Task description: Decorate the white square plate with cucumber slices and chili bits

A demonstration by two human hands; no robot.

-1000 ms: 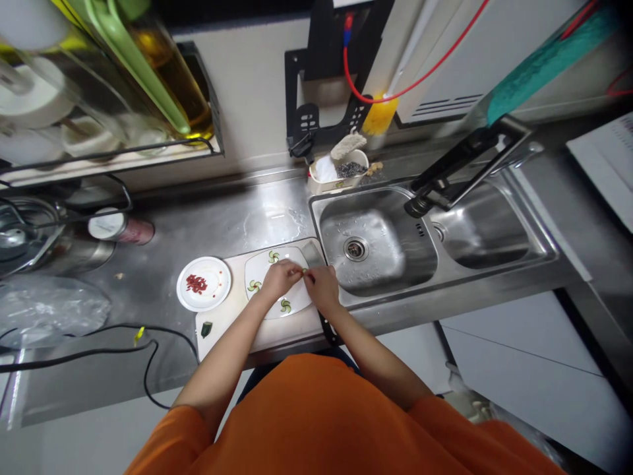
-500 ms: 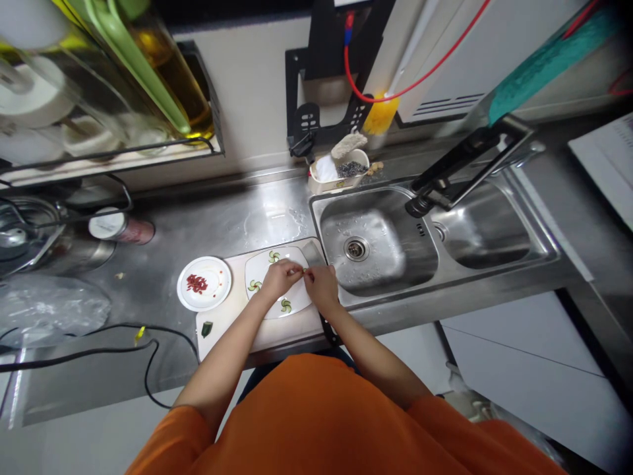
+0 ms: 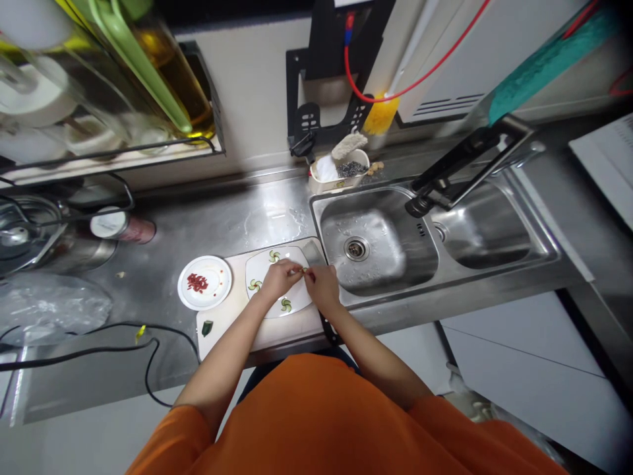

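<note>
My left hand (image 3: 278, 279) and my right hand (image 3: 322, 287) meet over the right corner of a square white plate (image 3: 261, 269). Their fingertips pinch together on a small green cucumber garnish (image 3: 302, 270). Three cucumber pinwheels lie on the plate, one at the far corner (image 3: 273, 255), one at the left (image 3: 254, 285) and one near me (image 3: 285, 305). The plate sits on a white cutting board (image 3: 225, 320). A knife blade (image 3: 313, 252) rests on the board beside my right hand.
A round white plate with red chili bits (image 3: 204, 283) sits left of the board. A green scrap (image 3: 206, 327) lies on the board's near left. A double steel sink (image 3: 380, 247) with black faucet (image 3: 459, 168) is at right. A black cable (image 3: 99, 349) crosses the counter.
</note>
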